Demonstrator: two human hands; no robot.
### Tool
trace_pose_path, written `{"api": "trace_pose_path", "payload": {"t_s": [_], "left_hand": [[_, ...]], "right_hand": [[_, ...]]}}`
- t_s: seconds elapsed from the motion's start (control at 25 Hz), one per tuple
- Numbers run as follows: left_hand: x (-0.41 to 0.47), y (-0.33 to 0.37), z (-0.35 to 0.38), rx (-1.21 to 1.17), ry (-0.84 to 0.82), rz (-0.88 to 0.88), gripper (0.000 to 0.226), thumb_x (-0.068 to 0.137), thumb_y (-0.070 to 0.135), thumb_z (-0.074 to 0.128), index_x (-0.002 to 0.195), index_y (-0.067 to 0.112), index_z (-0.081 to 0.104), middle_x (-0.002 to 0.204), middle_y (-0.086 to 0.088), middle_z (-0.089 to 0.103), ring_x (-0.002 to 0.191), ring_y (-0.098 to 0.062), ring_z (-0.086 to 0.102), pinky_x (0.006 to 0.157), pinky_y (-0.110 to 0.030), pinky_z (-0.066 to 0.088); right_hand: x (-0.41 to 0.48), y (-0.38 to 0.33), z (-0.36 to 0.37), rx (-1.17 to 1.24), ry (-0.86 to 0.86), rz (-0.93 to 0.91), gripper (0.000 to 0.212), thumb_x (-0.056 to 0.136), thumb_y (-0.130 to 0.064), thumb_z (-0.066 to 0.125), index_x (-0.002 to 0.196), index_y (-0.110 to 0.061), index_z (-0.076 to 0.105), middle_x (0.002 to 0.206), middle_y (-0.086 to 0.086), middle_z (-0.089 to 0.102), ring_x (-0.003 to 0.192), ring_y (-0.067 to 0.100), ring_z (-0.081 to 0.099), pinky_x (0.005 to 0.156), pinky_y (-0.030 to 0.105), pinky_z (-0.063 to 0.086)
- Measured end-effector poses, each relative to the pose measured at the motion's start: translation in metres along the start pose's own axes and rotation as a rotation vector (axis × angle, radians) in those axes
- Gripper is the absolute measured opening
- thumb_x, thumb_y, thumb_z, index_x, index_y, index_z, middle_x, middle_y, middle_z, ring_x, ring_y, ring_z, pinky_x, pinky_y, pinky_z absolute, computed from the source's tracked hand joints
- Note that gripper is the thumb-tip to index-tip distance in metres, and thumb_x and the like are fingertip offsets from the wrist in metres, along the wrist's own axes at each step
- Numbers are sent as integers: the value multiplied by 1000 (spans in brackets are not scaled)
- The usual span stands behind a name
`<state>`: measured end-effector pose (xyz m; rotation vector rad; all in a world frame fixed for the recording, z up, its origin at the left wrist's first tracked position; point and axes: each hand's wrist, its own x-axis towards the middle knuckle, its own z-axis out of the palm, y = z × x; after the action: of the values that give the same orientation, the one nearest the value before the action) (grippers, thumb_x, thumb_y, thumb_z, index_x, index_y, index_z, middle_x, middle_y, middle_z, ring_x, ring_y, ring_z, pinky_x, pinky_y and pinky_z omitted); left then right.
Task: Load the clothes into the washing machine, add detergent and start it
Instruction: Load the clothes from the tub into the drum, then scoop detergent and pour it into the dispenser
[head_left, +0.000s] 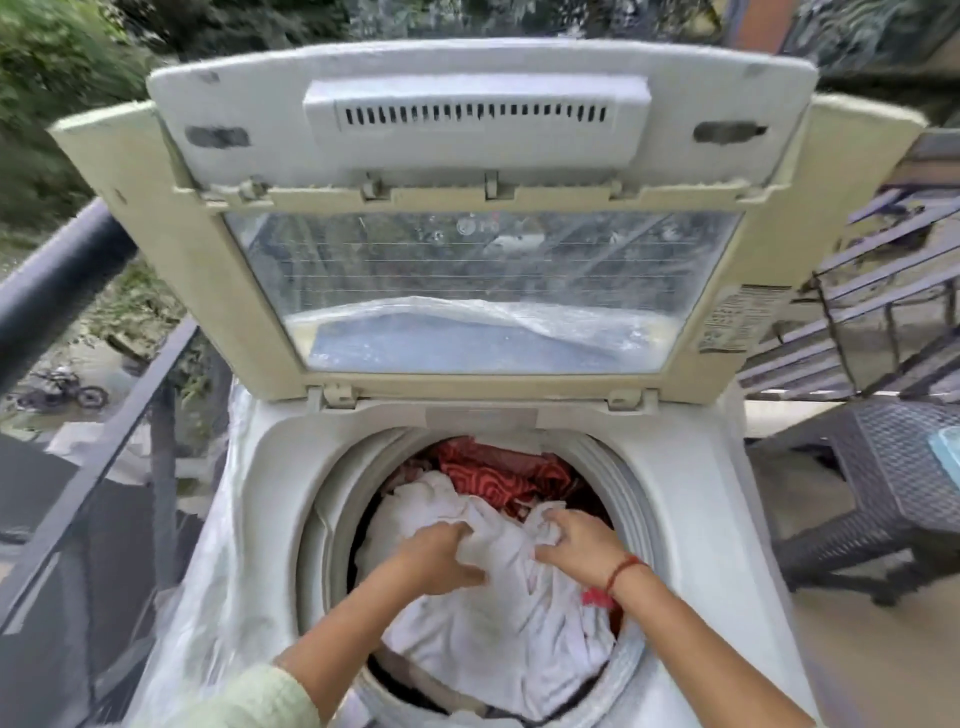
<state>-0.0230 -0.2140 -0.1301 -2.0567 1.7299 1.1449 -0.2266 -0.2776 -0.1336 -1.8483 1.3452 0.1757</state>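
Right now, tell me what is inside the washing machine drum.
A white cloth lies on top, gripped by the left hand and right hand. A red patterned cloth shows behind it. Anything beneath them is covered.

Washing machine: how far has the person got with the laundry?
Done: the lid is up and a red patterned cloth lies in the drum. In hand: the left hand and right hand both grip a white cloth at the drum's mouth. Left: no detergent is in view, the lid is not yet closed, and nothing shows the machine started.
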Motion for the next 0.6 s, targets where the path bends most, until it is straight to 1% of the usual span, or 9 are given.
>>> {"api": "trace_pose_path", "payload": {"t_s": [0.04,0.12,0.2,0.28,0.32,0.36,0.44,0.52,0.6], "left_hand": [[-18,6,1,-51,35,26,77,81,55,62,144,22,34,148,2,40,132,-18,41,106,-31,37],[-49,22,5,-152,154,93,67,82,54,62,139,24,43,142,6,47,128,-13,46,102,-26,39],[-77,43,6,-322,345,170,52,83,49,63,129,24,53,130,10,57,119,-7,52,94,-19,40],[-105,67,11,-482,530,265,33,86,41,64,115,25,62,113,17,63,108,0,56,83,-8,39],[-116,78,15,-537,600,311,23,87,36,64,107,26,64,105,21,64,103,4,58,77,-5,40],[-124,87,20,-587,643,354,14,87,32,64,101,26,65,100,22,65,99,6,59,73,-6,41],[-137,108,32,-647,651,439,7,88,26,64,95,26,67,96,20,67,96,8,59,74,-13,45],[-141,127,42,-627,635,526,10,89,19,62,93,27,67,96,18,68,96,6,59,78,-18,48],[-137,151,52,-539,603,605,14,90,13,61,95,25,67,97,15,67,97,0,60,84,-19,46]], "right_hand": [[-25,-1,-8,130,88,-48,51,82,-33,68,129,-21,52,127,0,56,114,15,57,90,16,41],[-79,1,-19,425,252,-161,31,82,-26,70,111,-31,61,113,-8,63,101,5,63,80,7,44],[-129,10,-23,609,417,-227,25,83,-16,69,100,-34,64,104,-8,68,91,1,65,77,10,49],[-170,26,-23,757,581,-265,24,85,-7,65,97,-27,66,99,-4,70,87,5,66,79,15,52],[-186,36,-24,827,660,-274,23,85,-4,63,96,-24,67,96,-3,71,86,6,66,80,17,52],[-200,47,-24,885,744,-266,22,86,-3,61,95,-22,67,93,-2,70,84,7,66,79,17,53],[-229,74,-25,974,932,-213,17,87,-9,60,94,-22,67,84,-4,70,76,6,65,74,16,53],[-252,102,-23,1028,1087,-162,14,88,-12,58,92,-23,67,79,-7,71,72,4,64,70,14,53],[-276,131,-19,1067,1197,-90,19,91,-6,54,91,-21,66,75,-11,71,67,1,63,66,11,51]]}}
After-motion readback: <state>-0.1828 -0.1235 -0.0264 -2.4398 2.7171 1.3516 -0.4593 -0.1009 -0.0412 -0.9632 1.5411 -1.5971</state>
